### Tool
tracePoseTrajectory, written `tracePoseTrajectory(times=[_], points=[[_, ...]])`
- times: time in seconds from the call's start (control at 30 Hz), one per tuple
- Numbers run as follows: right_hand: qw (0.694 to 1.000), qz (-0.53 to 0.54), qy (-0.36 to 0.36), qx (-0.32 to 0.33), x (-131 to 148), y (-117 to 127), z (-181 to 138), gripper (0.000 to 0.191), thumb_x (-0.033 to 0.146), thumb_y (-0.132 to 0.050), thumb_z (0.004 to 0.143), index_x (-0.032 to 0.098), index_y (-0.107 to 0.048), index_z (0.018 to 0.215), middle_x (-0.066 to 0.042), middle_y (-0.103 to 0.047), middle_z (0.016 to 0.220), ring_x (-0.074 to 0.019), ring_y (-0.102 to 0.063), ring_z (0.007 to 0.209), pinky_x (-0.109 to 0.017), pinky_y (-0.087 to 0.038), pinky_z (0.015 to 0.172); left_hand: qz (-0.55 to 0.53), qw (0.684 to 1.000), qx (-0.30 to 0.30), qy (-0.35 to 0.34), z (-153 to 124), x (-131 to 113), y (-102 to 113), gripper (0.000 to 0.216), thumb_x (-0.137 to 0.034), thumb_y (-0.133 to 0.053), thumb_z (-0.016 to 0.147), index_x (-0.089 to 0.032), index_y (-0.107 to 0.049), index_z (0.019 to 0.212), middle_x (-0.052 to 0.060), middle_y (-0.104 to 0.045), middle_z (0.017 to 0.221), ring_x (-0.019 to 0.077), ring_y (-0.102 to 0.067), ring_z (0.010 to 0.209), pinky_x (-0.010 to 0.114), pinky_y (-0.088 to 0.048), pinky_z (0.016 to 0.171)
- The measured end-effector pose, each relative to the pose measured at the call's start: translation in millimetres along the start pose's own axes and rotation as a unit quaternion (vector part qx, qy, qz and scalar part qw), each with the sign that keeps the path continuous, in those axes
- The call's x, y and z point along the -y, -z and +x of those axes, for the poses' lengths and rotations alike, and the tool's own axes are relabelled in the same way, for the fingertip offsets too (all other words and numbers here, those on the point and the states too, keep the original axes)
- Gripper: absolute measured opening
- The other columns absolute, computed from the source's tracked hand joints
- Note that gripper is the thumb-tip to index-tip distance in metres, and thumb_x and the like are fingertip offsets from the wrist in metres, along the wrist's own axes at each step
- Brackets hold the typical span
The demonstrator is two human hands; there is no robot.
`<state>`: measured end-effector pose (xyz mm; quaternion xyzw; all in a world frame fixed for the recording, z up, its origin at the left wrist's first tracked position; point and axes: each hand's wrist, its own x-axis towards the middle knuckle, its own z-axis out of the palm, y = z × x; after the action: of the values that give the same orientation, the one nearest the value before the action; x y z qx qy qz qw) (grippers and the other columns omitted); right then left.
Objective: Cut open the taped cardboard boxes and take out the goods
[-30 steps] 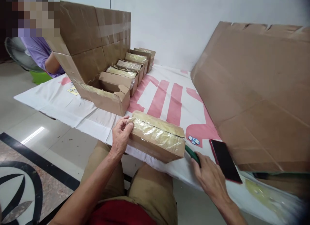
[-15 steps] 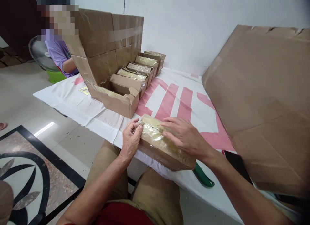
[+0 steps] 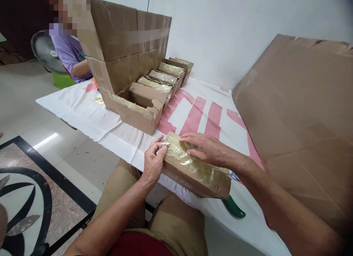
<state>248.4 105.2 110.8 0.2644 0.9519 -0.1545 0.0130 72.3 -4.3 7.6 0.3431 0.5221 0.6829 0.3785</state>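
Head view, hands on taped box (both touching)

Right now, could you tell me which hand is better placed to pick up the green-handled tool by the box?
Probably the right hand: it rests on the box, nearer the green-handled tool; the left hand grips the opposite end.
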Motion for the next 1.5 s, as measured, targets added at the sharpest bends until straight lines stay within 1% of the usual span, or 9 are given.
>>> tracePoseTrajectory(times=[0.17,0.33,0.5,0.73,0.83,1.03,1.23,1.4,1.5], points=[[0.997,-0.052,-0.023,0.05,18,11,16,0.032,0.018,-0.054,0.092,0.023,-0.068,0.121,-0.01,-0.072,0.126,-0.0265,-0.066,0.115,-0.036,-0.049,0.093,-0.004,1.0,0.0,0.004,-1,-2,0,0.032,-0.049,-0.07,0.086,-0.018,-0.071,0.081,0.017,-0.064,0.148,0.0346,-0.054,0.144,0.047,-0.036,0.121],[0.996,-0.038,-0.061,0.047,21,16,25,0.039,0.018,-0.06,0.085,0.022,-0.068,0.124,-0.009,-0.074,0.124,-0.027,-0.067,0.109,-0.034,-0.047,0.086,-0.005,1.0,0.012,-0.024,-2,2,1,0.034,-0.052,-0.069,0.089,-0.019,-0.071,0.082,0.015,-0.063,0.148,0.0333,-0.052,0.145,0.046,-0.037,0.121],[0.996,-0.066,-0.038,0.039,23,16,20,0.038,0.022,-0.064,0.085,0.02,-0.068,0.123,-0.01,-0.073,0.125,-0.0271,-0.068,0.111,-0.032,-0.047,0.084,-0.019,0.997,0.05,-0.06,1,1,14,0.032,-0.052,-0.069,0.089,-0.02,-0.073,0.087,0.012,-0.055,0.158,0.0326,-0.054,0.143,0.049,-0.039,0.121],[0.97,-0.157,-0.18,-0.034,40,32,5,0.033,0.019,-0.045,0.099,0.021,-0.076,0.111,-0.009,-0.079,0.097,-0.0263,-0.071,0.086,-0.035,-0.043,0.072,0.121,0.969,0.135,-0.167,-9,-18,55,0.005,-0.023,-0.068,0.083,-0.022,-0.07,0.079,0.013,-0.068,0.143,0.0309,-0.06,0.136,0.049,-0.047,0.115],[0.95,-0.227,-0.207,-0.051,28,30,8,0.032,0.022,-0.045,0.102,0.018,-0.075,0.11,-0.014,-0.077,0.101,-0.0278,-0.069,0.088,-0.035,-0.041,0.07,0.17,0.949,0.143,-0.223,-14,-18,65,0.013,-0.012,-0.062,0.081,-0.022,-0.069,0.081,0.014,-0.067,0.142,0.0291,-0.062,0.133,0.047,-0.05,0.11],[0.935,-0.287,-0.179,-0.108,0,3,4,0.024,0.016,-0.053,0.097,0.014,-0.075,0.104,-0.019,-0.075,0.104,-0.0305,-0.065,0.1,-0.04,-0.043,0.081,0.226,0.916,0.19,-0.272,-20,-11,83,0.037,-0.003,-0.054,0.08,-0.026,-0.074,0.101,0.012,-0.066,0.144,0.0288,-0.061,0.135,0.049,-0.052,0.109],[0.969,-0.15,-0.188,-0.066,6,-8,-39,0.029,0.029,-0.05,0.1,0.02,-0.075,0.113,-0.009,-0.078,0.11,-0.0269,-0.07,0.098,-0.037,-0.049,0.081,0.205,0.913,0.298,-0.187,-14,-26,101,0.04,-0.018,-0.059,0.084,-0.028,-0.077,0.119,0.012,-0.06,0.153,0.0361,-0.056,0.141,0.054,-0.05,0.111],[0.99,-0.082,-0.099,-0.059,22,-11,-64,0.038,0.04,-0.065,0.093,0.021,-0.074,0.124,-0.014,-0.068,0.14,-0.0345,-0.062,0.128,-0.049,-0.049,0.104,0.251,0.912,0.248,-0.212,-9,-42,81,0.015,-0.03,-0.066,0.092,-0.024,-0.079,0.094,0.014,-0.07,0.133,0.0312,-0.066,0.124,0.045,-0.054,0.104],[0.997,-0.051,-0.047,-0.022,24,-14,-66,0.035,0.037,-0.068,0.09,0.024,-0.077,0.12,-0.014,-0.066,0.145,-0.0356,-0.057,0.136,-0.051,-0.046,0.107,0.278,0.889,0.234,-0.278,-8,-40,61,0.025,-0.021,-0.071,0.086,-0.025,-0.076,0.11,0.015,-0.065,0.141,0.0312,-0.061,0.133,0.047,-0.051,0.112]])
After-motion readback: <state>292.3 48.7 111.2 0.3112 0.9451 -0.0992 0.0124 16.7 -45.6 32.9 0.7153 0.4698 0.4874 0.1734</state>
